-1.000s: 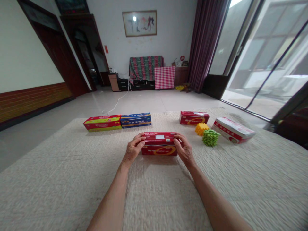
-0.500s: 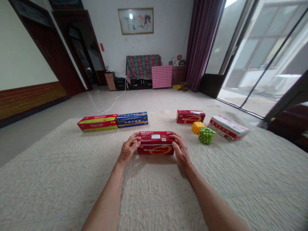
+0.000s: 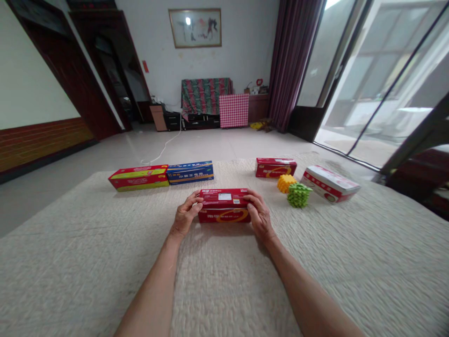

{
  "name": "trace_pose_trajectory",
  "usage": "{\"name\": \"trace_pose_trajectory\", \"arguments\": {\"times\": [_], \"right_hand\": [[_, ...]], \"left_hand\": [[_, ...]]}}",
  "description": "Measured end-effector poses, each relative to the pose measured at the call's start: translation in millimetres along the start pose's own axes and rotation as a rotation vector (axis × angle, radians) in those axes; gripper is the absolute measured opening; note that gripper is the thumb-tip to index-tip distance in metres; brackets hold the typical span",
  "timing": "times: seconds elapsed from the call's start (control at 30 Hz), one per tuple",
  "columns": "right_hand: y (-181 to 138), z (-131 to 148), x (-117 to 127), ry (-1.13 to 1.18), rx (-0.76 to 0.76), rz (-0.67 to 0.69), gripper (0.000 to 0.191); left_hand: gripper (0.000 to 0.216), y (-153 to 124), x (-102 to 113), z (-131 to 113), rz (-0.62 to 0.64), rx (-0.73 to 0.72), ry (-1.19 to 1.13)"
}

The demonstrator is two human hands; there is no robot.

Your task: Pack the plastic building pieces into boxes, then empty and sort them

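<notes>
A red cardboard box [image 3: 224, 206] with white print and a yellow ring stands in front of me on the pale quilted cover. My left hand [image 3: 185, 216] grips its left end, thumb on the near side and fingers over the top edge. At the right end, my right hand [image 3: 259, 216] holds it the same way. Beyond the left hand a red and yellow-green box [image 3: 140, 178] touches a blue box [image 3: 191, 172] end to end. To the right are a second red box [image 3: 275, 167], an orange knobbly block [image 3: 286, 183] and a green knobbly block [image 3: 299, 194].
A white and red box [image 3: 330, 184] lies at an angle at the far right of the quilted cover [image 3: 87, 248]. Past the cover is a tiled floor with a white cable [image 3: 167, 142]. A cloth-draped cabinet [image 3: 206, 96] stands by the wall, and a glass door is at right.
The view has shifted slightly, so everything sits a little further left and up. Both hands keep their grip on the red box, and no clear movement of it shows.
</notes>
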State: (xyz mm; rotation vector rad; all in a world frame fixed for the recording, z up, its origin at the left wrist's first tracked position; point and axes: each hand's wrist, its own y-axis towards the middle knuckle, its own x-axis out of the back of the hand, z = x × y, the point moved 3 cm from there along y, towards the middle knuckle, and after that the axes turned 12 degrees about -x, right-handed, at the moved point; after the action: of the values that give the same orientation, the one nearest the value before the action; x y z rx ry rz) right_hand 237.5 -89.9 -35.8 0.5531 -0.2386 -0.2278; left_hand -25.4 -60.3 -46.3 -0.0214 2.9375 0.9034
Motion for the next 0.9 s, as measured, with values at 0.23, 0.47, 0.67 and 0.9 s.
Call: {"name": "trace_pose_trajectory", "arguments": {"times": [0.23,0.47,0.67,0.9], "right_hand": [[1.0,-5.3,-4.9,-0.021,0.017,-0.09,0.017],[0.6,-8.4,-7.8,-0.025,-0.004,-0.102,0.013],[-3.5,1.2,-2.4,-0.139,0.05,-0.021,0.016],[-16.9,-9.1,2.5,-0.262,-0.021,0.004,0.065]], "left_hand": [[0.026,0.1,-4.7,-1.3,-0.046,0.029,0.006],[0.021,-0.8,-7.6,-1.7,-0.036,0.016,0.03],[0.024,-2.2,-7.4,2.6,-0.053,0.036,0.044],[0.043,-9.0,1.7,-2.4,0.12,0.126,0.003]]}}
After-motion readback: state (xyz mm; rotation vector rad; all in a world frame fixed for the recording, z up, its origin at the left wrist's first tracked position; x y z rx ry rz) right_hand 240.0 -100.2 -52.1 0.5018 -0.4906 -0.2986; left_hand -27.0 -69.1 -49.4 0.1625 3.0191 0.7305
